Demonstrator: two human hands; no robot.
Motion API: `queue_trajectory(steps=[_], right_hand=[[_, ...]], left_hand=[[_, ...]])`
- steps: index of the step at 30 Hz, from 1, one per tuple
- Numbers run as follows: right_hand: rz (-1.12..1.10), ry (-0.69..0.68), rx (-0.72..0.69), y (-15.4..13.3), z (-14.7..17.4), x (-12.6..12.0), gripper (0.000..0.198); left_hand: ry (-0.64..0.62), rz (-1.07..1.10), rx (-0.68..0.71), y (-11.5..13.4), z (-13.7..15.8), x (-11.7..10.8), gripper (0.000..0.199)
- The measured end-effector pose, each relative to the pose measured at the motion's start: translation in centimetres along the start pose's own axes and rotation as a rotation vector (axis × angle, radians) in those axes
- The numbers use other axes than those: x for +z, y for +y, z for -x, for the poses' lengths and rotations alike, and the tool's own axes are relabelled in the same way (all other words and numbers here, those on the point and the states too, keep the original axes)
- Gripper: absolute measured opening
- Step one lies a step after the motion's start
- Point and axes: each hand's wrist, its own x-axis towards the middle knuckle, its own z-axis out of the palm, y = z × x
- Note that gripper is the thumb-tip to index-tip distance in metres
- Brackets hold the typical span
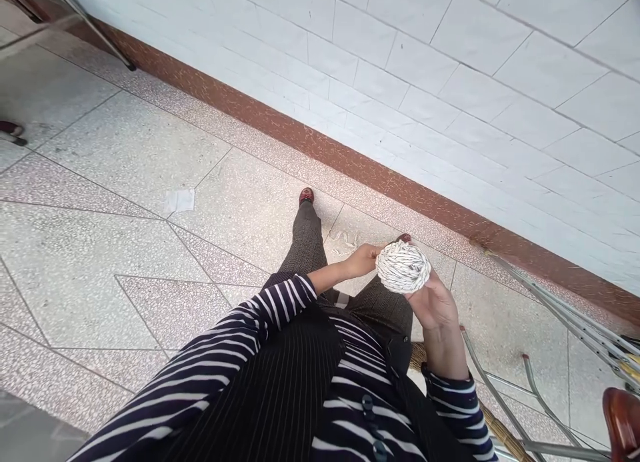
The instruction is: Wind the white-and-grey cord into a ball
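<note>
A thick bundle of white rope (403, 267) with dark flecks is held out in front of my body, its strands wound round into a rough ball. My left hand (361, 261) pinches its left edge with fingers closed. From below and the right, my right hand (436, 305) grips the bundle; the far fingers are hidden behind it. Some loose pale strands of cord (345, 243) lie on the floor beyond my left hand.
A tiled white wall (380, 69) with a red-brown skirting runs ahead. A flat white piece (180, 201) lies on the floor at left. Metal-tube legs (525, 382), long metal poles (560, 309) and a straw broom (503, 435) are at right. Another metal leg (95, 29) stands upper left.
</note>
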Motion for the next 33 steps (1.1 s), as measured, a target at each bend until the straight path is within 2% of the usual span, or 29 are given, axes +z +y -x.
queue_trajectory(steps=[2,5,7,9,13,16,19,22,24,26,27,30,33], right_hand=[[0.025,0.03,-0.028,-0.4,-0.2,-0.5,0.062],[0.067,0.094,-0.051,-1.2,-0.7,-0.9,0.059],[0.104,0.133,-0.055,-1.7,-1.0,-0.8,0.057],[0.135,0.16,-0.063,-2.2,-1.2,-0.5,0.058],[0.173,0.117,-0.093,-3.1,-1.5,0.3,0.063],[0.258,0.114,-0.223,-3.6,-2.3,0.3,0.064],[0.401,0.207,-0.416,-3.9,-3.6,0.0,0.066],[0.633,0.307,-0.577,-3.8,-4.9,-0.2,0.067],[0.836,0.351,-0.632,-3.0,-5.7,-0.4,0.068],[0.991,0.348,-0.585,-1.7,-6.5,-0.7,0.068],[1.008,0.313,-0.512,-0.8,-6.9,-1.0,0.068],[0.865,0.115,-0.227,1.9,-7.5,-2.3,0.068],[0.705,-0.043,-0.043,4.0,-6.9,-3.7,0.064]], left_hand=[[-0.005,0.004,-0.05,-1.0,0.8,0.0,0.019],[-0.036,-0.058,-0.044,-2.5,1.7,-0.4,0.023],[-0.004,-0.132,-0.054,-3.2,1.9,-0.8,0.021],[0.035,-0.171,-0.125,-3.6,1.7,-1.4,0.022],[0.023,-0.21,-0.212,-3.8,1.4,-2.1,0.025],[-0.043,-0.237,-0.219,-3.4,1.6,-2.1,0.025],[-0.123,-0.289,-0.232,-2.4,2.4,-1.9,0.025],[-0.192,-0.431,-0.232,-0.9,3.3,-1.9,0.024],[-0.204,-0.592,-0.167,0.4,3.8,-2.0,0.024],[-0.182,-0.796,-0.048,1.8,4.0,-2.2,0.027],[-0.163,-0.89,0.01,2.5,3.9,-2.4,0.028],[-0.134,-1.063,0.15,4.4,3.1,-3.2,0.028],[-0.177,-1.088,0.287,5.2,2.0,-4.4,0.023]])
